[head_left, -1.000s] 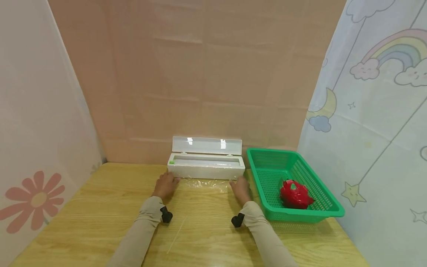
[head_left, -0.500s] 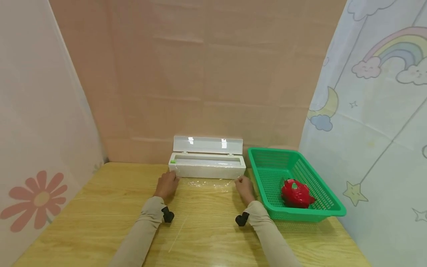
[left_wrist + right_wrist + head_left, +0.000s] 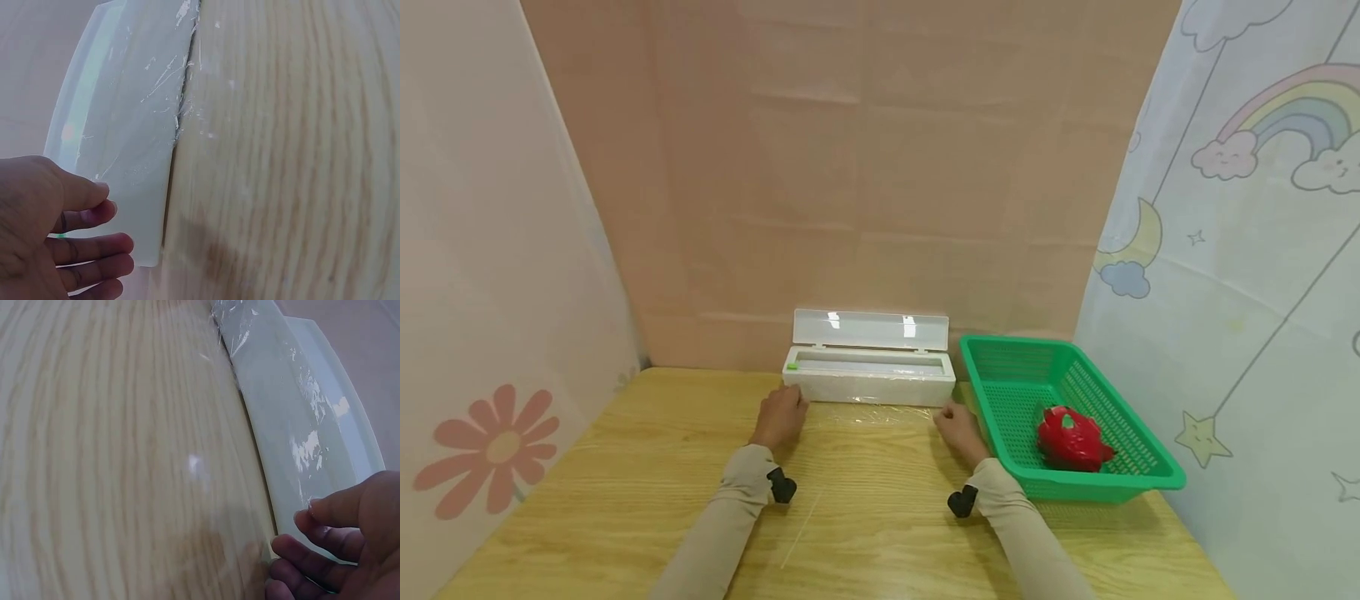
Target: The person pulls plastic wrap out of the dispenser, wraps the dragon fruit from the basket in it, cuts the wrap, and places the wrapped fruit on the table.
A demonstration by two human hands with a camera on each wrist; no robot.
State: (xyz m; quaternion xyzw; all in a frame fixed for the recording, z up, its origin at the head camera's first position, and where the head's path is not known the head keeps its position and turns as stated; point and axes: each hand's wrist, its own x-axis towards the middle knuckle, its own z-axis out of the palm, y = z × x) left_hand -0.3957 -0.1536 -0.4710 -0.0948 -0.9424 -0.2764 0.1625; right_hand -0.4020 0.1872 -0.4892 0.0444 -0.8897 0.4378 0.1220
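A white cling film dispenser (image 3: 868, 385) stands at the back of the wooden table with its lid (image 3: 870, 329) up. A clear sheet of cling film (image 3: 872, 412) runs from its front down onto the table. My left hand (image 3: 790, 408) pinches the film's left corner beside the box's left end. My right hand (image 3: 951, 414) pinches the right corner near the box's right end. In the left wrist view, the thumb and fingers of my left hand (image 3: 103, 206) close together against the dispenser (image 3: 125, 125). In the right wrist view, my right hand (image 3: 294, 531) nips the film (image 3: 244, 487) edge beside the dispenser (image 3: 294, 412).
A green plastic basket (image 3: 1135, 442) sits right of the dispenser and holds a red fruit (image 3: 1071, 437) wrapped in film. Cloth walls close in the table (image 3: 625, 483) at the back, left and right. Bare wood lies in front of my hands.
The film has been drawn smoother and a little further out over the table. My right hand has moved slightly right and toward me; my left hand has barely shifted.
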